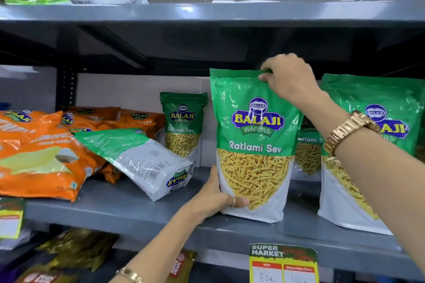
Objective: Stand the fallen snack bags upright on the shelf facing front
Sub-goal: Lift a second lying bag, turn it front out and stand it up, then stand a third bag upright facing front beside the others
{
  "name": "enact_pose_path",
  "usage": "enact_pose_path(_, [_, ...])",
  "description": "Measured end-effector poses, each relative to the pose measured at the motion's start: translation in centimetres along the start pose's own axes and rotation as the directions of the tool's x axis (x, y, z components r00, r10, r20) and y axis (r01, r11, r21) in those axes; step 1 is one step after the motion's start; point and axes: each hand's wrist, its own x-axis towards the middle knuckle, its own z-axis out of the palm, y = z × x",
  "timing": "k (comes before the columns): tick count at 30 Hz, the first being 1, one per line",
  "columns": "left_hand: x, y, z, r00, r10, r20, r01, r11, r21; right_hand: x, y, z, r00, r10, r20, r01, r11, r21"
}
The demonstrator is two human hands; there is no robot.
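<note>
At the far left of the grey metal shelf (pixel 128 211), a heap of orange plastic snack bags (pixel 43 158) lies flat, stacked on one another. Leaning against that heap is a fallen green-and-white Ratlami Sev pouch (pixel 138 158), tipped on its back with the barcode side up and its logo upside down near the shelf's front. Behind it, towards the back wall, a smaller-looking green pouch of the same snack (pixel 182 126) stands upright, facing front.

Next comes the left hand (pixel 220 197), wearing a ring, with a gold bracelet on its wrist; it is grasping the lower left edge of a large green-and-white Balaji Ratlami Sev pouch (pixel 255 145). This pouch stands upright near the shelf's front edge, label facing front. The right hand (pixel 287 76), with a gold watch (pixel 347 131) on its wrist, pinches the top seal of the same pouch between thumb and fingers.

Behind the forearm another green pouch (pixel 308 151) stands partly hidden, and at the far right a further green Ratlami Sev pouch (pixel 377 145) stands upright, facing front. Below the shelf edge hangs a green-and-yellow price tag (pixel 284 264).
</note>
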Motion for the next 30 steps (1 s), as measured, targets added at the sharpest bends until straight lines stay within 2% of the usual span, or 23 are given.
enact_pose_path(6, [0.1, -0.5, -0.2, 1.0, -0.01, -0.02, 0.01, 1.0, -0.008, -1.1, 0.2, 1.1, 0.988, -0.077, -0.136, 0.079, 0.997, 0.01])
enact_pose_path(11, [-0.4, 0.2, 0.1, 0.995, -0.002, -0.099, 0.01, 0.997, 0.078, -2.2, -0.1, 1.9, 0.938, -0.231, -0.257, 0.237, 0.972, -0.009])
enact_pose_path(14, [-1.6, 1.1, 0.7, 0.965, 0.133, -0.227, -0.084, 0.974, 0.212, -3.0, -0.9, 2.0, 0.91, -0.259, -0.325, 0.271, 0.963, -0.008])
enact_pose_path(16, [-2.5, 1.5, 0.8, 0.858, 0.319, -0.402, -0.163, 0.912, 0.377, -3.8, -1.8, 2.1, 0.901, -0.274, -0.335, 0.298, 0.954, 0.02])
enact_pose_path(18, [-3.4, 2.0, 0.3, 0.681, 0.524, -0.512, -0.205, 0.807, 0.553, -4.4, -2.8, 2.3, 0.906, -0.283, -0.316, 0.318, 0.946, 0.063])
enact_pose_path(20, [-4.5, 2.0, -0.9, 0.523, 0.6, -0.606, -0.168, 0.769, 0.616, -5.1, -4.1, 2.7, 0.921, -0.288, -0.261, 0.326, 0.939, 0.114])
enact_pose_path(22, [-5.3, 2.1, -2.6, 0.42, 0.572, -0.704, -0.115, 0.803, 0.584, -5.5, -5.6, 3.6, 0.931, -0.323, -0.17, 0.348, 0.926, 0.145])
enact_pose_path(25, [-5.7, 1.9, -5.5, 0.35, 0.482, -0.803, 0.048, 0.847, 0.529, -5.5, -8.8, 5.6, 0.893, -0.448, 0.045, 0.443, 0.892, 0.091])
enact_pose_path(27, [-5.8, 1.7, -7.4, 0.331, 0.366, -0.87, 0.11, 0.9, 0.421, -5.2, -10.9, 7.1, 0.871, -0.461, 0.168, 0.446, 0.887, 0.12])
enact_pose_path(28, [-5.9, 1.6, -8.4, 0.332, 0.292, -0.897, 0.125, 0.929, 0.349, -5.0, -11.9, 7.9, 0.875, -0.427, 0.229, 0.396, 0.903, 0.168])
enact_pose_path(30, [-5.8, 1.1, -9.9, 0.357, 0.16, -0.92, 0.118, 0.97, 0.214, -4.9, -13.3, 9.6, 0.878, -0.311, 0.364, 0.203, 0.931, 0.304])
